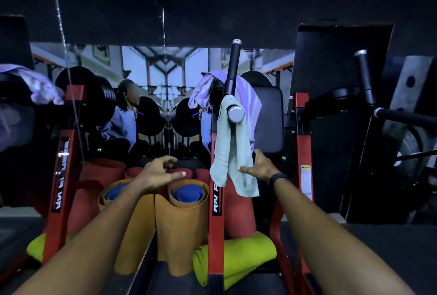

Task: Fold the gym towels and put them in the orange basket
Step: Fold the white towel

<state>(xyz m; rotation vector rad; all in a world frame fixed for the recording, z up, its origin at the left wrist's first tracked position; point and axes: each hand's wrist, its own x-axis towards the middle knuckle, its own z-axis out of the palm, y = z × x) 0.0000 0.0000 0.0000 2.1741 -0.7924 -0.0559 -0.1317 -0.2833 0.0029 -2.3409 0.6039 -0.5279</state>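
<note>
Pale green towel (233, 143) hangs draped over a machine handle (235, 113), just above and left of the right grip (259, 167). Left grip (159, 171): released, fingers loosely spread, above the rolled mats (186, 202). Right grip: thumb touches the towel's lower part; fingers hidden, grasp cannot be told.

Dim gym, red machine frame (214, 200), weight plates (151, 115) (probably mirrored), rolled mats (184, 219), padded seat (269, 117)

Dim gym — mirror wall (163, 77), red machine frames (216, 200).
</note>
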